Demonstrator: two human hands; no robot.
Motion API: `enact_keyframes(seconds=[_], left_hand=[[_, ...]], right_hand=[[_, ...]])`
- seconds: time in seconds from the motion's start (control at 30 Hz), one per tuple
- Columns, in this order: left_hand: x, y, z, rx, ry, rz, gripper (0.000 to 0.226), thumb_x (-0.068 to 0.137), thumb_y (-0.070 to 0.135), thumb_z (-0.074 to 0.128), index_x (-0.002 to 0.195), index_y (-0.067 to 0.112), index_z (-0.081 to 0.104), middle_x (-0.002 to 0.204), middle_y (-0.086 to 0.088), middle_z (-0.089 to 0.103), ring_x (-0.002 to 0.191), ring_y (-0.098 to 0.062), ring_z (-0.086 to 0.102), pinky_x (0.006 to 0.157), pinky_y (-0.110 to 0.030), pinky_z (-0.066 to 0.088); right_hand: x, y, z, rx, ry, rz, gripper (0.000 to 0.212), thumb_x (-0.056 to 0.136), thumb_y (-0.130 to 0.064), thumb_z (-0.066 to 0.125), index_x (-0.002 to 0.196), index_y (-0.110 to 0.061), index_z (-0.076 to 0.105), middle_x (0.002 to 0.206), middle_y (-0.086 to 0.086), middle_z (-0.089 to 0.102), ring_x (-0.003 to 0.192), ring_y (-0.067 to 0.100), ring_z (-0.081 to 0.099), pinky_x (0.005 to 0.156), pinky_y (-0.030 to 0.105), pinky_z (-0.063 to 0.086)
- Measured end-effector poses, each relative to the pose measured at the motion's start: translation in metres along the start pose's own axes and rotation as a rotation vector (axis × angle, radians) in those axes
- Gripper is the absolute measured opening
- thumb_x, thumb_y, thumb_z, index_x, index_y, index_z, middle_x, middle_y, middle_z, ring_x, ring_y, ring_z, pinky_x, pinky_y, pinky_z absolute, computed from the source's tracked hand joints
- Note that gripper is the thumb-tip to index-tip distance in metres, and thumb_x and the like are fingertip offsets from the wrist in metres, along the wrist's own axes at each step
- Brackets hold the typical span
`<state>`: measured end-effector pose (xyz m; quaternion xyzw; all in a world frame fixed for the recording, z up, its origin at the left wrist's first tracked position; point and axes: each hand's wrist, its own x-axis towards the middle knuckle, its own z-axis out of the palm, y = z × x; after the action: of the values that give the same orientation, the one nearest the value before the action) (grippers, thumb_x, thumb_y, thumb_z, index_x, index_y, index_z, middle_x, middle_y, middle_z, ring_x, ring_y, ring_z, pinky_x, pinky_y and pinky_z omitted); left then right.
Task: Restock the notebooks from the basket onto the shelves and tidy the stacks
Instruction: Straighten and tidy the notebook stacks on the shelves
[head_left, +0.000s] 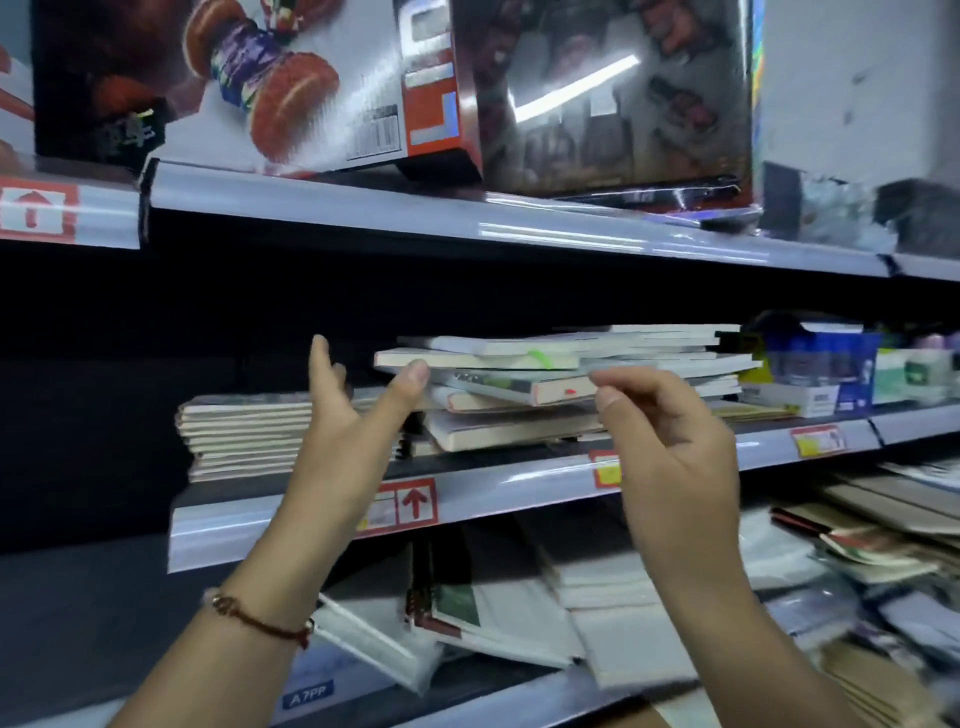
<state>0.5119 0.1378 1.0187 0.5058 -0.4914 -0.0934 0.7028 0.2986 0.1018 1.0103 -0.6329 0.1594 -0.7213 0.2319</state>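
I am looking at shop shelving with grey price rails: toy boxes (311, 83) on the top shelf at 12 o'clock, the middle shelf (519, 488) across the centre, and a lower shelf of loose notebooks (519, 613) at 5 o'clock. On the middle shelf an untidy stack of notebooks (571, 374) sits at centre, its books fanned out at different angles. A neater pile (239, 431) lies at 9 o'clock from it, just beside. My left hand (343, 410) is raised with fingers spread apart, its thumb tip touching the left edge of the untidy stack; a red cord bracelet (260, 621) circles that wrist. My right hand (670, 441) has its fingers curled together, pinching at the stack's front edge; whether it grips a book I cannot tell. Boxed stationery (821, 369) stands at 3 o'clock.
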Motion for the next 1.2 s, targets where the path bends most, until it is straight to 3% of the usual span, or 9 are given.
enact_keyframes(seconds=[0.13,0.27,0.4,0.5,0.63,0.77,0.87,1.07,1.2], left_hand=[[-0.002,0.005,0.040,-0.008,-0.024,0.018,0.123,0.056,0.088,0.065,0.153,0.049,0.001,0.163,0.014,0.016,0.145,-0.008,0.024,0.104,-0.032,0.028],[-0.013,0.008,0.068,0.024,0.034,0.073,0.111,0.070,0.074,0.068,0.153,0.048,0.000,0.164,0.009,0.014,0.145,-0.015,0.026,0.100,-0.031,0.031],[-0.024,0.015,0.091,0.120,0.034,0.155,0.125,0.054,0.081,0.068,0.149,0.055,-0.008,0.162,0.023,-0.007,0.144,-0.009,0.014,0.106,-0.035,0.029],[-0.029,0.018,0.106,0.197,0.060,0.192,0.127,0.057,0.080,0.072,0.150,0.052,-0.010,0.161,0.025,-0.010,0.147,-0.004,0.007,0.110,-0.034,0.023],[-0.027,0.017,0.113,0.289,0.127,0.195,0.120,0.064,0.070,0.071,0.153,0.047,-0.007,0.161,0.026,-0.007,0.149,-0.008,0.010,0.113,-0.039,0.027],[-0.023,0.013,0.106,0.297,0.153,0.215,0.105,0.075,0.063,0.069,0.154,0.046,0.002,0.162,0.024,0.003,0.135,0.005,0.014,0.106,-0.027,0.025],[-0.018,0.009,0.096,0.282,0.135,0.215,0.095,0.075,0.063,0.068,0.153,0.047,0.015,0.159,0.022,0.020,0.135,0.005,0.024,0.102,-0.023,0.030],[-0.007,0.005,0.079,0.277,0.102,0.191,0.079,0.074,0.063,0.063,0.146,0.050,0.032,0.145,0.016,0.043,0.132,-0.009,0.045,0.100,-0.026,0.039],[-0.001,0.004,0.070,0.302,0.084,0.204,0.075,0.077,0.061,0.061,0.146,0.048,0.036,0.132,0.022,0.048,0.118,-0.001,0.053,0.088,-0.015,0.042]], right_hand=[[0.041,0.029,-0.038,0.053,0.142,0.134,0.015,0.098,-0.024,0.058,0.111,-0.032,0.063,0.119,-0.004,0.062,0.110,0.007,0.059,0.087,0.019,0.048],[0.073,0.054,-0.044,0.026,0.071,0.298,0.041,0.098,-0.041,0.056,0.138,-0.034,0.045,0.141,-0.012,0.045,0.128,0.009,0.045,0.086,0.019,0.037],[0.091,0.068,-0.033,0.119,-0.037,0.434,0.062,0.096,-0.053,0.053,0.152,-0.039,0.028,0.155,-0.012,0.033,0.136,0.012,0.036,0.096,0.032,0.031],[0.096,0.072,-0.024,0.211,-0.054,0.495,0.062,0.096,-0.055,0.052,0.152,-0.038,0.030,0.154,-0.010,0.034,0.134,0.011,0.035,0.096,0.032,0.031],[0.095,0.075,-0.017,0.278,-0.001,0.479,0.053,0.097,-0.048,0.054,0.145,-0.033,0.040,0.146,-0.009,0.044,0.120,0.007,0.042,0.088,0.025,0.035],[0.090,0.082,-0.014,0.311,0.004,0.437,0.046,0.097,-0.045,0.056,0.140,-0.035,0.043,0.138,-0.011,0.048,0.117,0.006,0.048,0.085,0.024,0.037],[0.086,0.085,-0.011,0.320,-0.022,0.407,0.046,0.097,-0.043,0.056,0.140,-0.037,0.042,0.137,-0.015,0.045,0.122,0.005,0.045,0.092,0.026,0.036],[0.077,0.092,-0.005,0.257,-0.060,0.286,0.036,0.096,-0.038,0.061,0.127,-0.038,0.044,0.121,-0.029,0.046,0.108,-0.022,0.041,0.083,0.007,0.035],[0.076,0.096,-0.004,0.187,-0.086,0.230,0.038,0.094,-0.037,0.064,0.123,-0.041,0.040,0.119,-0.027,0.046,0.114,-0.010,0.044,0.083,0.007,0.036]])
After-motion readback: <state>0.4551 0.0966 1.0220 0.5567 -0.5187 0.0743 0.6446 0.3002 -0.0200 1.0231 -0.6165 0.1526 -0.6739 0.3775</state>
